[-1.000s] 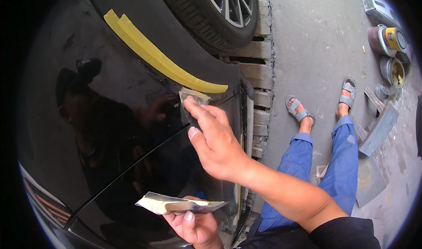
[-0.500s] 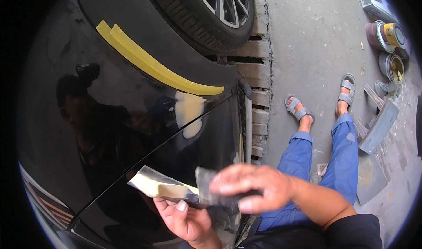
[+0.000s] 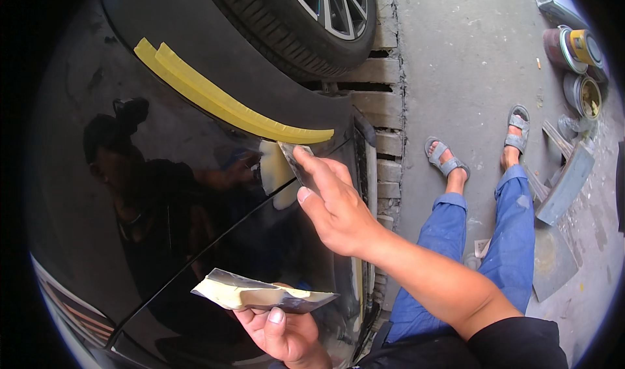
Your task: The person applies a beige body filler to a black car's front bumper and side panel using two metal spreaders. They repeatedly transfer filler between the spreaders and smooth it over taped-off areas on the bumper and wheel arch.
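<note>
My left hand is closed on a dark, thin mixing plate, holding it low over the black car panel. Cream-coloured putty lies along the plate. Pinched between the thumb and fingers of my right hand is a dark flat putty spreader. Its edge is at the cream putty patch on the car body, just below the end of the yellow masking tape. That patch reaches across the panel seam; my right hand and the spreader cover part of it.
A car wheel stands at the top, beside a slatted strip in the floor. Paint tins and an open can stand on the right. Nearer are a low wooden stool and my sandalled feet.
My right hand has moved up and away from the mixing plate, carrying the spreader to the putty patch on the car. My left hand and the plate have dropped slightly.
</note>
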`<action>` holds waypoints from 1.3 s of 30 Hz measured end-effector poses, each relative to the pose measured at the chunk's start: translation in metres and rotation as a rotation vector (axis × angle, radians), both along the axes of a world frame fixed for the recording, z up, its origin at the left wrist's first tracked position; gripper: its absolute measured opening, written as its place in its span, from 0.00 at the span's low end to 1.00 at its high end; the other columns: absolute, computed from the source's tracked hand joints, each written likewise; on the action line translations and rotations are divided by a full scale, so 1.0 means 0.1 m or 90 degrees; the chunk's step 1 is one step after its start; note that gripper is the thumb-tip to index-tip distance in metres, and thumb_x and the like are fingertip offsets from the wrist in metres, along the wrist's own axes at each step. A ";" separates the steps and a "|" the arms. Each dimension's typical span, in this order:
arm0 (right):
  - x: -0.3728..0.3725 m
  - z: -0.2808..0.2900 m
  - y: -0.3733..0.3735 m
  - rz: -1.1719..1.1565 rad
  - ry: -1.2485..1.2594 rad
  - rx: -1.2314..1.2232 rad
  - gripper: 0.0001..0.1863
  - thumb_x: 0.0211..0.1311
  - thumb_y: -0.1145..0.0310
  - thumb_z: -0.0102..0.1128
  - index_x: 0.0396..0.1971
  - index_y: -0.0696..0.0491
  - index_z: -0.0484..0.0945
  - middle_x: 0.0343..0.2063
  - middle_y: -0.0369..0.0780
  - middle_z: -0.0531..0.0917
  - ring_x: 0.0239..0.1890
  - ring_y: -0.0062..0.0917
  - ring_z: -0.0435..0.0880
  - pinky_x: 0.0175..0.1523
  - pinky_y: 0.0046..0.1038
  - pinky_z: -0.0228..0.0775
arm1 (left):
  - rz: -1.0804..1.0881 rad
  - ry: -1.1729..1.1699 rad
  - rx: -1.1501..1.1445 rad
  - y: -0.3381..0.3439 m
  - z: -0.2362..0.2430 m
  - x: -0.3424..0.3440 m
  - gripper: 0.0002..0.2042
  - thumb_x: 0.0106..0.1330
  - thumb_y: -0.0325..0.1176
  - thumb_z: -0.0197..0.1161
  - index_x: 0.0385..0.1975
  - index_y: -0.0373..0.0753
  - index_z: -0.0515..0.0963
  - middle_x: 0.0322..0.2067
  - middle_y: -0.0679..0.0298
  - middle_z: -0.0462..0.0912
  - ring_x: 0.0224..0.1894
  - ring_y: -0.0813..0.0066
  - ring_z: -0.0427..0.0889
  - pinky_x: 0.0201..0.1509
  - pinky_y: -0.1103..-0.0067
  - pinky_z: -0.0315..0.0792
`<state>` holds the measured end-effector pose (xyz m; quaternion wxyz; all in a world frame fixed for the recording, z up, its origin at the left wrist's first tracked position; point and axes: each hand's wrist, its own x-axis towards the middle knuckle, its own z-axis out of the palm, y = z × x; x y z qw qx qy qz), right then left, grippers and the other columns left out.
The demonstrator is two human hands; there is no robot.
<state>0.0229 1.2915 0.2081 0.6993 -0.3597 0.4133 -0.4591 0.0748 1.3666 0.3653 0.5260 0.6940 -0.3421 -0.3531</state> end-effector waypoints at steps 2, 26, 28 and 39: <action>-0.03 0.02 -0.03 0.020 -0.003 0.017 0.28 0.66 0.69 0.47 0.65 0.57 0.58 0.59 0.48 0.68 0.62 0.40 0.64 0.67 0.34 0.54 | 0.005 0.000 -0.001 0.01 0.00 0.01 0.33 0.56 0.23 0.57 0.64 0.32 0.55 0.52 0.49 0.75 0.50 0.59 0.79 0.57 0.70 0.75; 0.01 0.05 -0.04 0.032 0.076 0.027 0.27 0.62 0.68 0.51 0.62 0.56 0.62 0.60 0.45 0.71 0.58 0.43 0.67 0.56 0.44 0.64 | 0.028 -0.014 0.010 0.04 -0.02 0.04 0.32 0.55 0.23 0.57 0.63 0.32 0.57 0.51 0.50 0.75 0.50 0.60 0.79 0.56 0.72 0.76; -0.02 0.04 -0.03 0.041 0.074 0.038 0.27 0.62 0.71 0.51 0.62 0.58 0.62 0.57 0.47 0.72 0.58 0.42 0.67 0.61 0.39 0.61 | 0.027 -0.017 0.012 0.05 -0.01 0.04 0.32 0.55 0.22 0.56 0.63 0.32 0.57 0.51 0.50 0.75 0.50 0.60 0.79 0.56 0.72 0.75; 0.04 -0.20 0.12 0.062 0.099 0.078 0.27 0.61 0.68 0.51 0.61 0.55 0.63 0.58 0.44 0.72 0.58 0.41 0.67 0.59 0.41 0.63 | 0.037 -0.036 0.004 0.07 -0.04 0.04 0.32 0.55 0.23 0.56 0.63 0.32 0.57 0.52 0.50 0.75 0.51 0.60 0.79 0.58 0.70 0.74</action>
